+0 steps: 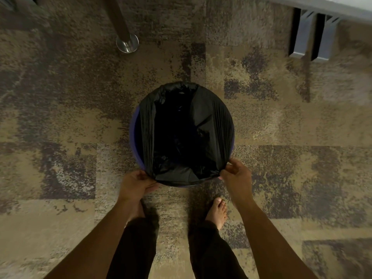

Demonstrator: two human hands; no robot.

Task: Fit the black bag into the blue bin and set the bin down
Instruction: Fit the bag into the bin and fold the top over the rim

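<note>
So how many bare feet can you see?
2: the right foot stands on the carpet below the blue bin; the left foot is mostly hidden behind the left arm.

the floor is a carpet (70, 121) of mottled tan, brown and purplish-grey patches under dim, warm light. a dark furniture leg (117, 19) ends in a round metal foot (127, 43) at upper left. two grey metal brackets (314, 35) stand under a pale surface (332, 5) at upper right.
</note>
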